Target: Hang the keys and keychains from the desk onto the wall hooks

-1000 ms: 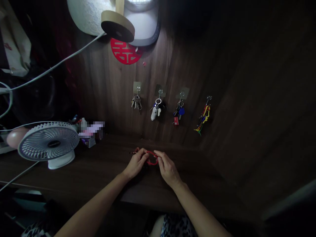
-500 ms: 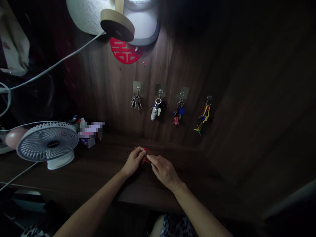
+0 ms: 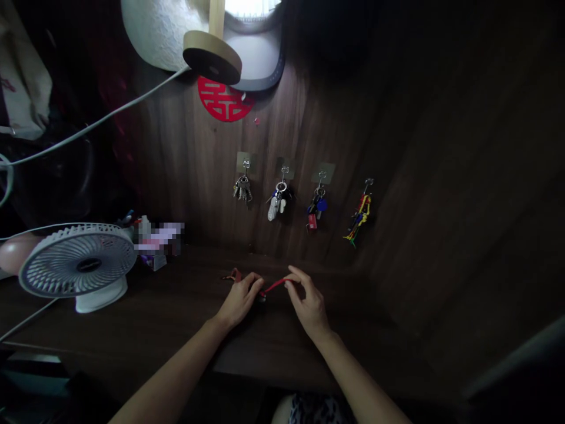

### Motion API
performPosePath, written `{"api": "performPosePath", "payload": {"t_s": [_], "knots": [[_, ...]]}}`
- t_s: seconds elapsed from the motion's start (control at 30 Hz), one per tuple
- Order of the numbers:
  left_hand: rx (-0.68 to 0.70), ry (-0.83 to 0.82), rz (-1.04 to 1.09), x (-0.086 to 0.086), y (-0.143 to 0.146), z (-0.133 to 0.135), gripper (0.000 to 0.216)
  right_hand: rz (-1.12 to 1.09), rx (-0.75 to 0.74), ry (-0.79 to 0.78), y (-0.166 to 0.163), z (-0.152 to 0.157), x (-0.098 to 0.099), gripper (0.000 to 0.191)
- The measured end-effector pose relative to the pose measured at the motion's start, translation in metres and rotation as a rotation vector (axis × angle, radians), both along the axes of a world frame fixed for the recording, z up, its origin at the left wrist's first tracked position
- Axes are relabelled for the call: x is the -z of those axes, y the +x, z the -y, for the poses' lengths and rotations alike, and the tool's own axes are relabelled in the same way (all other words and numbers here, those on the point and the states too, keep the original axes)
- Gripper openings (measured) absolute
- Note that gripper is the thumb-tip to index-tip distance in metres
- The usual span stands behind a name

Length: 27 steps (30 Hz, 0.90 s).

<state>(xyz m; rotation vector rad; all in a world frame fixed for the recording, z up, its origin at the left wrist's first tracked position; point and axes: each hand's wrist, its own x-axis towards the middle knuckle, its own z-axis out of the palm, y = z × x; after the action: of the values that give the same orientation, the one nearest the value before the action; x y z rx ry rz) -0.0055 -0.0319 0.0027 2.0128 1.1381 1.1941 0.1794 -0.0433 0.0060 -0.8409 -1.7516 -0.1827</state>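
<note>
A red cord (image 3: 276, 285) is stretched between my hands, low over the dark wooden shelf. My right hand (image 3: 309, 303) pinches one end between thumb and fingertips, its other fingers loosely bent. My left hand (image 3: 238, 300) is closed at the other end, thumb and fingers pressed together; what lies under its fingers is partly hidden. Just below the cord's left end, a small shiny piece (image 3: 262, 298) shows beside my left thumb. Beyond my left fingers rests a small reddish-brown strap-like piece (image 3: 236, 275) with a thin dark end.
Key bunches (image 3: 242, 188) and a colourful braided cord (image 3: 362, 212) hang from hooks on the wooden back wall. A white fan (image 3: 83, 259) stands on the shelf (image 3: 176, 324) at left, near small boxes (image 3: 154, 261). Overhead are a lamp (image 3: 212, 56) with a cable and a cap (image 3: 253, 59).
My right hand has moved right, away from my left hand, drawing the red cord out from a loop into a nearly straight line. The view has shifted slightly.
</note>
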Motion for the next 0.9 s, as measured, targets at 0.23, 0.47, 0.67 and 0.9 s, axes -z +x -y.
{"api": "performPosePath", "payload": {"t_s": [0.23, 0.47, 0.67, 0.9], "knots": [[-0.005, -0.043, -0.054, 0.002, 0.001, -0.001, 0.032, -0.106, 0.115, 0.04, 0.026, -0.006, -0.02, 0.031], [0.012, 0.027, -0.197, 0.003, 0.001, 0.0, 0.027, -0.08, 0.254, 0.118, 0.066, -0.013, -0.048, 0.031], [0.024, 0.103, -0.227, 0.003, 0.002, 0.0, 0.026, -0.007, 0.352, 0.19, 0.096, -0.023, -0.083, 0.031], [0.057, 0.05, -0.249, 0.004, 0.002, -0.002, 0.026, 0.046, 0.468, 0.159, 0.13, -0.042, -0.128, 0.032]]}}
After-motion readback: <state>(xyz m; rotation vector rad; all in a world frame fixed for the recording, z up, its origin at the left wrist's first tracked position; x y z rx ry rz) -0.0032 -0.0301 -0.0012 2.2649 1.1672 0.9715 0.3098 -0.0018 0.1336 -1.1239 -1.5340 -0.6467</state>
